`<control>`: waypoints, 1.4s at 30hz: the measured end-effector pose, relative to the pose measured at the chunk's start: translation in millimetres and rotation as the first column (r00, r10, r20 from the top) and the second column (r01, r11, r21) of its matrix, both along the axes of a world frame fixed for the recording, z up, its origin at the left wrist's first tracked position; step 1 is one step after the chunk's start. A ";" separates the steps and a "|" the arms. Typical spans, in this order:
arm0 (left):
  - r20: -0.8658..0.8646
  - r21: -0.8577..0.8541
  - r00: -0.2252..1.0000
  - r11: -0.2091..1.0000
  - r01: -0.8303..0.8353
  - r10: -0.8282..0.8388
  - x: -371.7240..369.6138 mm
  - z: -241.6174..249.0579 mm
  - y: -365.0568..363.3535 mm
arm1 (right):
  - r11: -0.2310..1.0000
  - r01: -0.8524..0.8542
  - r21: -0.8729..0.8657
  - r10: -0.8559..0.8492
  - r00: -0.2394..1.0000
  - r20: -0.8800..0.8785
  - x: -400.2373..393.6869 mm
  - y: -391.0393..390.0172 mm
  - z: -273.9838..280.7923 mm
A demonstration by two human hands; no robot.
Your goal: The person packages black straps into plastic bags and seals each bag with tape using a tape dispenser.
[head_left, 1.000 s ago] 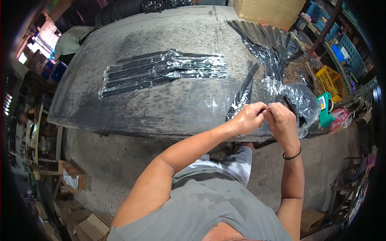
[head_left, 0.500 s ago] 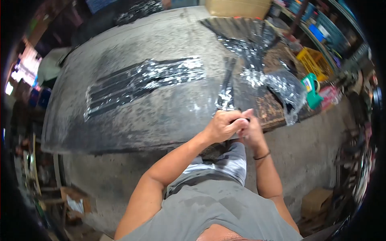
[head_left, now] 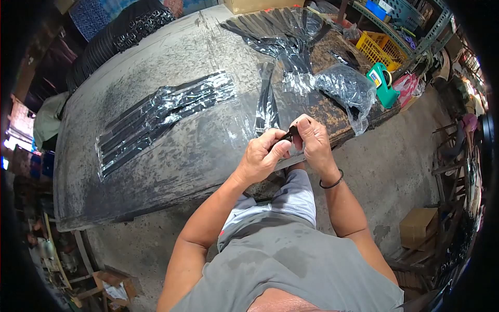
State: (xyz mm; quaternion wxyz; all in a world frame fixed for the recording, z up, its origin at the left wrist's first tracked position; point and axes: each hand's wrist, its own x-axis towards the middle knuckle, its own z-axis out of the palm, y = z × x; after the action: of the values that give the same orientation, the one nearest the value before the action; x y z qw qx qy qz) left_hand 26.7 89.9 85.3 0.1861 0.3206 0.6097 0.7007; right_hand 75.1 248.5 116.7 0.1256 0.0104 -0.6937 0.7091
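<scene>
My left hand [head_left: 261, 157] and my right hand [head_left: 316, 145] are close together just above the table's near edge. Both are closed on a small dark piece [head_left: 289, 135] that runs between their fingers; most of it is hidden, and its kind does not show. Just beyond the fingers lies a narrow bundle of black strips [head_left: 265, 101] in shiny clear plastic. A wider row of black strips [head_left: 166, 112], also in clear plastic, rests farther left on the table [head_left: 156, 177].
Fanned black strips [head_left: 280, 34] and a crumpled clear plastic bag [head_left: 345, 86] lie at the right. Beside them are a green tape dispenser [head_left: 383, 86] and a yellow crate [head_left: 381, 49]. A large black bundle [head_left: 119, 39] sits at the far left, a cardboard box [head_left: 417, 228] on the floor.
The view has shifted, so the table's contents appear farther left. My right hand, blurred earlier, now shows clearly with its thumb raised, and more of the dark piece is visible between both hands.
</scene>
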 end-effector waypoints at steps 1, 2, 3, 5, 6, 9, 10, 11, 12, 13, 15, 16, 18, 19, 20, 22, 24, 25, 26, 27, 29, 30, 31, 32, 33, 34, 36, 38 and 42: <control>-0.077 -0.057 0.997 0.998 -0.016 0.011 -1.6 -1.4 -0.5 | 0.998 0.020 0.065 -0.018 0.999 -0.030 0.7 -0.3 0.1; -0.076 -0.058 0.997 0.998 -0.016 0.011 -0.1 -0.4 0.3 | 0.991 0.042 0.129 -0.034 0.998 -0.061 1.4 -0.7 0.5; -0.097 -0.056 0.994 0.997 -0.051 0.046 1.9 1.9 1.9 | 0.991 0.042 0.128 -0.035 0.998 -0.061 2.1 -1.6 2.9; -0.119 -0.056 0.990 0.995 -0.084 0.077 3.2 2.5 2.9 | 0.957 0.091 0.276 -0.068 0.993 -0.092 3.7 -3.4 10.0; -0.108 -0.037 0.992 0.997 -0.067 0.062 3.3 1.1 3.1 | 0.957 0.093 0.275 -0.070 0.993 -0.092 4.3 -3.0 12.1; -0.081 -0.002 0.995 0.998 -0.061 0.060 5.2 3.7 3.6 | 0.940 0.096 0.329 -0.068 0.993 -0.097 4.8 -0.6 14.5; -0.063 0.014 0.995 0.997 -0.074 0.075 6.1 4.7 3.2 | 0.939 0.077 0.336 -0.045 0.994 -0.099 5.3 0.2 13.8; -0.063 0.010 0.995 0.997 -0.074 0.074 6.8 4.3 2.7 | 0.938 0.057 0.342 -0.023 0.995 -0.101 5.6 0.3 13.0; -0.018 0.017 0.998 0.998 -0.063 0.063 7.5 3.7 2.1 | 0.940 0.057 0.337 -0.024 0.995 -0.101 5.6 -0.5 12.2; 0.026 0.023 0.998 0.998 -0.051 0.050 7.6 3.4 1.4 | 0.947 0.048 0.317 -0.012 0.994 -0.113 5.5 -1.5 11.8; -0.049 0.020 0.997 0.998 -0.063 0.064 6.2 2.5 -0.6 | 0.955 0.044 0.292 -0.006 0.992 -0.127 5.3 -3.2 11.4; -0.121 0.022 0.990 0.997 -0.076 0.078 5.6 1.9 -1.2 | 0.948 0.050 0.314 -0.003 0.989 -0.148 5.5 -4.4 11.4; -0.140 0.014 0.987 0.997 -0.075 0.077 6.3 0.5 -2.1 | 0.942 0.062 0.331 -0.005 0.985 -0.170 4.8 -5.4 8.6; -0.155 0.012 0.985 0.997 -0.081 0.081 6.7 -0.7 -2.5 | 0.919 0.103 0.381 -0.024 0.978 -0.207 4.0 -5.6 4.0; -0.156 0.008 0.985 0.997 -0.077 0.077 6.5 -3.4 -2.3 | 0.892 0.144 0.429 -0.040 0.969 -0.243 3.8 -6.0 0.7; -0.183 0.011 0.975 0.992 -0.123 0.123 5.9 -8.6 -1.2 | 0.885 0.165 0.436 -0.040 0.959 -0.281 4.1 -7.4 -1.2; -0.132 -0.018 0.985 0.993 -0.115 0.111 6.6 -9.2 -0.9 | 0.878 0.183 0.443 -0.037 0.947 -0.318 4.4 -8.2 -0.3; -0.079 -0.043 0.991 0.993 -0.108 0.104 7.4 -9.4 -0.8 | 0.869 0.210 0.448 -0.077 0.952 -0.297 4.9 -8.3 3.6; -0.080 -0.045 0.991 0.993 -0.107 0.103 8.9 -9.4 2.3 | 0.859 0.236 0.454 -0.116 0.954 -0.277 5.0 -8.3 7.3; -0.130 0.025 0.971 0.980 -0.198 0.199 10.8 -8.9 7.9 | 0.859 0.237 0.453 -0.116 0.954 -0.278 4.3 -9.8 10.4; -0.177 0.101 0.940 0.955 -0.278 0.292 9.3 -1.6 11.8 | 0.895 0.289 0.341 -0.230 0.952 -0.201 1.3 -12.3 15.6; -0.463 0.054 0.814 0.928 -0.368 0.350 7.4 6.8 10.4 | 0.881 0.311 0.357 -0.263 0.948 -0.179 -1.6 -8.1 10.6; -0.709 0.039 0.612 0.885 -0.464 0.352 6.1 11.5 9.5 | 0.881 0.312 0.356 -0.263 0.948 -0.181 -2.0 -6.7 10.4; -0.703 0.037 0.615 0.881 -0.472 0.358 5.1 9.0 10.0 | 0.890 0.310 0.335 -0.269 0.949 -0.165 -2.7 -6.4 10.4; -0.704 0.037 0.611 0.878 -0.477 0.362 3.9 10.7 8.8 | 0.899 0.307 0.313 -0.273 0.951 -0.148 -3.6 -5.9 10.4; -0.715 0.034 0.616 0.898 -0.440 0.329 2.4 13.8 6.9 | 0.901 0.301 0.313 -0.267 0.952 -0.149 -3.6 -1.3 9.5; -0.727 0.028 0.619 0.913 -0.406 0.298 0.0 20.7 4.5 | 0.959 0.105 0.265 -0.084 0.992 -0.090 -2.3 9.5 7.4; -0.750 0.035 0.594 0.915 -0.403 0.290 -1.0 26.2 3.0 | 0.981 0.097 0.166 -0.090 0.995 -0.046 1.8 1.8 7.9; -0.781 -0.016 0.568 0.900 -0.436 0.261 -10.7 15.8 1.5 | 0.930 0.230 0.286 -0.201 0.971 -0.128 12.8 -10.7 -2.5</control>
State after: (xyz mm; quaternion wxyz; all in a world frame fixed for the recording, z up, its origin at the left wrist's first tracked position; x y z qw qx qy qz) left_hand 16.0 91.4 101.1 -0.1984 0.4363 0.7505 0.4549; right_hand 87.9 237.7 114.2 0.2330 -0.0128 -0.7830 0.5766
